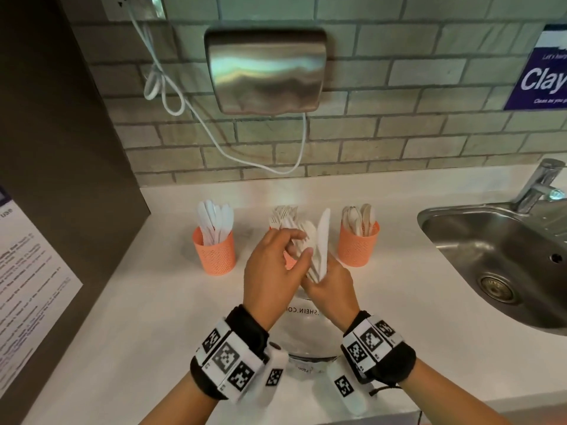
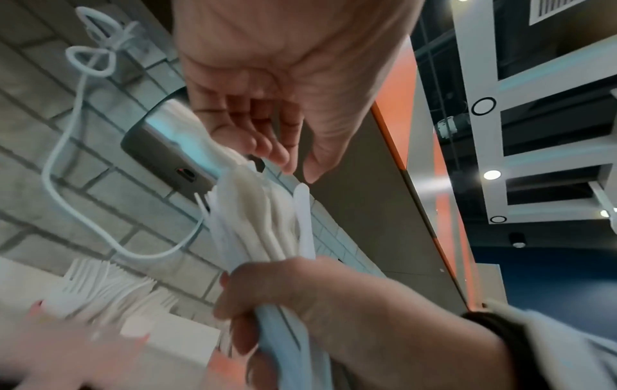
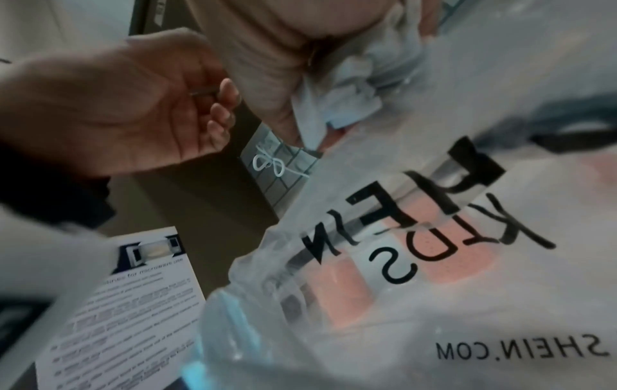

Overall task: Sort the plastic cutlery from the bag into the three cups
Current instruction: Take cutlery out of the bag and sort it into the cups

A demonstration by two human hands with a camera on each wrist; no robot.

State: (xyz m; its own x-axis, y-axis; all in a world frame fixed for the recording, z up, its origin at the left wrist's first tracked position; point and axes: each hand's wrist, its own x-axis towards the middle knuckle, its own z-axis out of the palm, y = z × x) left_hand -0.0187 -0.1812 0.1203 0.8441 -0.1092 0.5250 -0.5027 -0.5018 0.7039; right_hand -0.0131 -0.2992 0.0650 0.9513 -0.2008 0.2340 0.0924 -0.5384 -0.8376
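Note:
Three orange mesh cups stand in a row on the white counter: the left cup point(image 1: 214, 251) holds knives, the middle cup point(image 1: 288, 262), mostly hidden behind my hands, holds forks point(image 1: 283, 214), and the right cup point(image 1: 358, 245) holds spoons. My right hand point(image 1: 326, 282) grips a mixed bundle of white cutlery point(image 1: 319, 240) by the handles, with a knife standing tallest. My left hand point(image 1: 302, 243) hovers at the bundle's top. Its fingers point(image 2: 267, 147) and thumb are loosely curled just above the spoon bowls point(image 2: 248, 195), with nothing pinched. The clear printed bag point(image 1: 306, 338) lies under my wrists.
A steel sink point(image 1: 497, 259) with a tap point(image 1: 540, 185) sits at the right. A steel hand dryer point(image 1: 267, 69) and a white cable point(image 1: 171, 96) hang on the tiled wall. A dark cabinet side with a printed notice point(image 1: 27, 283) stands at the left.

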